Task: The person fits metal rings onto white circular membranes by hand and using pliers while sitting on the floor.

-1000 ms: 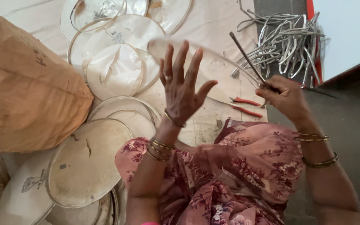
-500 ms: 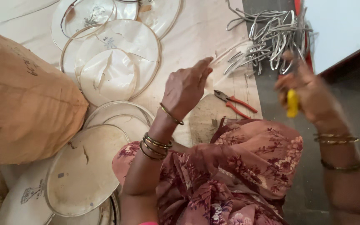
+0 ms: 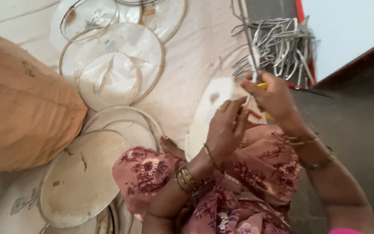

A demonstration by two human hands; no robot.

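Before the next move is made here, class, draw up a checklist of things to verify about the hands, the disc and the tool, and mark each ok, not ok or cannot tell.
1. Left hand has hold of the round white disc: ok, fingers lie on its face.
2. Right hand grips the yellow-handled tool: ok, though the tool's tip is blurred.
3. Tool tip meets the disc's edge: cannot tell.
4. Disc rests steady over the lap: ok.
5. Pile of bent metal wires within reach: ok, it lies just beyond the right hand.
6. Finished discs kept apart from the hands: ok.
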